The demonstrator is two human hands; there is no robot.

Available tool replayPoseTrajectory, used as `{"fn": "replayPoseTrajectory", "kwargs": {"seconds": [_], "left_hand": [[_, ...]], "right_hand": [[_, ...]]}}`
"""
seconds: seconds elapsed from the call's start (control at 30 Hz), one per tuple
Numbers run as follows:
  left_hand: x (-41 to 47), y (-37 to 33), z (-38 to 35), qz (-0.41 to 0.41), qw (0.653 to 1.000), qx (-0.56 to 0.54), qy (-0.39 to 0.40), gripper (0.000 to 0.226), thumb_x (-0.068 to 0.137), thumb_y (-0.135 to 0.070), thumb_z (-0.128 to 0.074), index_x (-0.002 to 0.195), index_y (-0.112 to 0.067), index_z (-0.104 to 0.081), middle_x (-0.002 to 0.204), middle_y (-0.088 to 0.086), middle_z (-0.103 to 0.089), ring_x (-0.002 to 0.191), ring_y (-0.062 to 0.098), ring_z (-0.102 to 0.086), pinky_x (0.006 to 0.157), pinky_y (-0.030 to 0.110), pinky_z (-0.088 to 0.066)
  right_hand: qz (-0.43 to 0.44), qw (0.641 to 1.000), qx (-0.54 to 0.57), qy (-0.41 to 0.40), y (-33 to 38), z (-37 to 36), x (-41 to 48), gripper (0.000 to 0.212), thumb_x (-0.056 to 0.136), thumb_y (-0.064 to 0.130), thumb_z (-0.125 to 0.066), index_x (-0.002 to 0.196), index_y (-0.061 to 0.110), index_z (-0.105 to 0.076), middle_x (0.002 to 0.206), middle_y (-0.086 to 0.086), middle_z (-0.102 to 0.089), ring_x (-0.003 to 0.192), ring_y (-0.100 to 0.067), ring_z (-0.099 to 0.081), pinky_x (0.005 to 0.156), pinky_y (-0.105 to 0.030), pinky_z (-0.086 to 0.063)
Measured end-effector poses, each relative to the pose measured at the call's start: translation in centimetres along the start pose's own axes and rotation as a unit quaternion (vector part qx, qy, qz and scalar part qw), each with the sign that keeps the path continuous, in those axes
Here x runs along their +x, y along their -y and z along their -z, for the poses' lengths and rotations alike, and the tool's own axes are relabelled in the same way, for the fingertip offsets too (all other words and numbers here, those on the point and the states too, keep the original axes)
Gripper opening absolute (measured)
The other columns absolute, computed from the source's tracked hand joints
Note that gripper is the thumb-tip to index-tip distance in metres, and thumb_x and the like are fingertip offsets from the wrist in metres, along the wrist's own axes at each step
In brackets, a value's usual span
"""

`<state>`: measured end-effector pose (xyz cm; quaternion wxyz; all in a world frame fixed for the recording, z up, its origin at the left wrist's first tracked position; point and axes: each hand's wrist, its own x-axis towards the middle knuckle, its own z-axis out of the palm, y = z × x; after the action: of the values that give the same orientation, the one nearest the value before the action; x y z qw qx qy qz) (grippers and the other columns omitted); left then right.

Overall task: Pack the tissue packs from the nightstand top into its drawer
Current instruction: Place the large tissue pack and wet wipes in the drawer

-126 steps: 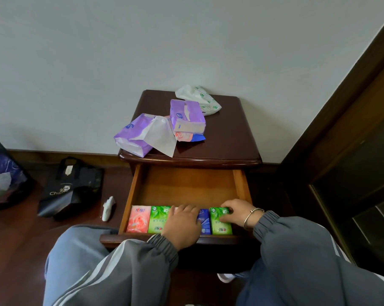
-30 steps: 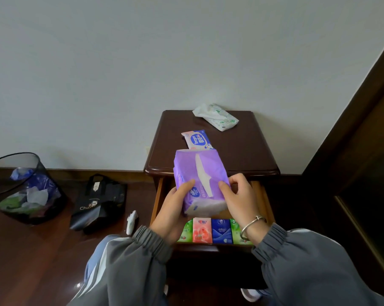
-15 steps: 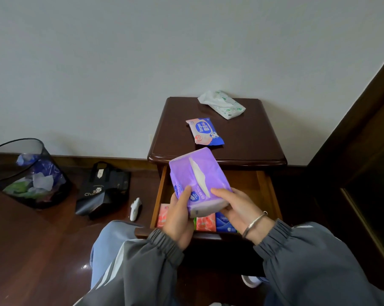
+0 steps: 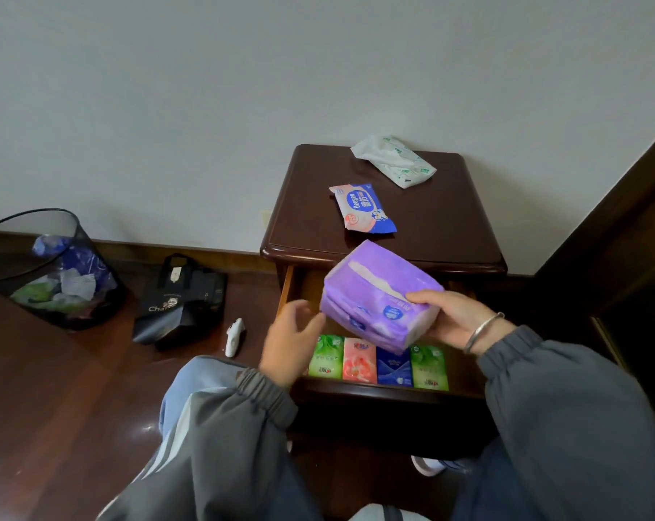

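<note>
Grey-sleeved at lower centre-left, the left hand point(image 4: 290, 342) hangs loose-fingered just beside the purple tissue pack point(image 4: 378, 295); blur hides whether they touch. Below it, four small packs point(image 4: 359, 361) already line the front of the open drawer point(image 4: 285, 295). The purple tissue pack hovers tilted above the drawer, not yet in. At upper centre, on the nightstand top point(image 4: 450, 227), a blue-and-pink pack point(image 4: 363, 212) and a white-green pack point(image 4: 393, 161) wait. At right, the right hand point(image 4: 450, 317) grips the purple pack's near end. Roughly halfway, I judge: three packs remain.
</note>
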<state>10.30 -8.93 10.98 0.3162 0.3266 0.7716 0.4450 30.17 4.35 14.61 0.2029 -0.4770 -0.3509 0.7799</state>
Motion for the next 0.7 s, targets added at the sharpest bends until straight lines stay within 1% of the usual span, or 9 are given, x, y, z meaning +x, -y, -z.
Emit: {"fn": "replayPoseTrajectory", "kwargs": {"seconds": [0.07,0.13,0.2,0.3,0.37,0.47,0.53,0.63,0.7], "left_hand": [[1.1,0.9,1.8,-0.015,0.984,0.167,-0.061,0.048,0.09,-0.028,-0.059,0.134,-0.011,-0.048,0.133,0.011,-0.054,0.123,0.027,-0.05,0.104,0.04,-0.039],[1.9,1.8,2.8,0.005,0.965,0.25,-0.078,0.055,0.092,-0.031,-0.055,0.141,-0.011,-0.04,0.142,0.012,-0.045,0.129,0.03,-0.043,0.105,0.041,-0.034],[2.3,2.5,2.7,0.042,0.964,0.261,-0.027,0.06,0.094,-0.034,-0.051,0.145,-0.008,-0.032,0.147,0.014,-0.038,0.132,0.03,-0.04,0.108,0.042,-0.033],[2.3,3.5,1.9,0.067,0.961,0.265,0.04,0.055,0.096,-0.038,-0.046,0.14,-0.008,-0.037,0.139,0.015,-0.045,0.121,0.029,-0.051,0.101,0.043,-0.043],[2.1,3.8,1.7,0.052,0.958,0.281,0.037,0.051,0.095,-0.04,-0.043,0.135,-0.009,-0.041,0.133,0.012,-0.05,0.114,0.028,-0.056,0.095,0.043,-0.047],[1.8,3.9,1.6,0.032,0.947,0.319,0.022,0.05,0.094,-0.041,-0.041,0.135,-0.012,-0.04,0.132,0.008,-0.051,0.108,0.027,-0.059,0.092,0.043,-0.048],[1.8,3.8,1.6,0.027,0.942,0.333,0.018,0.051,0.094,-0.041,-0.041,0.137,-0.013,-0.038,0.133,0.006,-0.05,0.108,0.026,-0.059,0.091,0.042,-0.049],[1.9,3.8,1.5,0.026,0.944,0.33,0.018,0.053,0.094,-0.042,-0.041,0.139,-0.014,-0.036,0.136,0.005,-0.048,0.11,0.024,-0.058,0.091,0.041,-0.049],[2.0,4.0,1.5,0.024,0.942,0.334,0.015,0.054,0.094,-0.042,-0.041,0.14,-0.014,-0.035,0.137,0.005,-0.047,0.112,0.024,-0.058,0.091,0.041,-0.049]], "right_hand": [[-0.007,0.999,-0.039,-0.001,0.8,1.3,0.7,0.032,0.083,-0.001,-0.058,0.115,0.001,-0.06,0.1,-0.015,-0.071,0.079,-0.025,-0.071,0.067,-0.035,-0.058],[-0.01,0.996,-0.083,-0.007,1.2,2.0,1.6,0.04,0.082,-0.003,-0.06,0.121,-0.003,-0.057,0.114,-0.02,-0.065,0.09,-0.028,-0.067,0.08,-0.037,-0.055],[-0.017,0.995,-0.103,-0.003,1.4,2.1,2.4,0.042,0.082,-0.004,-0.061,0.123,-0.004,-0.055,0.119,-0.022,-0.062,0.097,-0.03,-0.064,0.089,-0.039,-0.051],[-0.021,0.994,-0.107,0.0,1.3,1.9,3.3,0.033,0.083,-0.004,-0.06,0.115,0.0,-0.059,0.101,-0.015,-0.07,0.083,-0.023,-0.069,0.076,-0.034,-0.057],[-0.017,0.994,-0.103,-0.013,1.0,1.6,3.8,0.029,0.083,-0.005,-0.061,0.111,-0.001,-0.06,0.089,-0.013,-0.071,0.074,-0.021,-0.07,0.068,-0.032,-0.059],[-0.001,0.993,-0.103,-0.056,0.5,1.1,4.5,0.034,0.08,-0.004,-0.065,0.114,-0.007,-0.06,0.091,-0.016,-0.068,0.076,-0.024,-0.066,0.065,-0.033,-0.057],[0.012,0.992,-0.096,-0.081,0.0,0.7,4.8,0.034,0.079,-0.003,-0.067,0.111,-0.01,-0.06,0.089,-0.019,-0.068,0.07,-0.023,-0.066,0.061,-0.032,-0.058],[0.027,0.989,-0.094,-0.109,-0.7,0.2,5.5,0.032,0.078,-0.003,-0.068,0.108,-0.011,-0.059,0.104,-0.027,-0.064,0.071,-0.026,-0.064,0.073,-0.039,-0.054],[0.026,0.989,-0.093,-0.115,-0.9,0.0,5.6,0.038,0.078,-0.001,-0.068,0.113,-0.014,-0.057,0.102,-0.027,-0.064,0.075,-0.028,-0.063,0.082,-0.045,-0.051]]}}
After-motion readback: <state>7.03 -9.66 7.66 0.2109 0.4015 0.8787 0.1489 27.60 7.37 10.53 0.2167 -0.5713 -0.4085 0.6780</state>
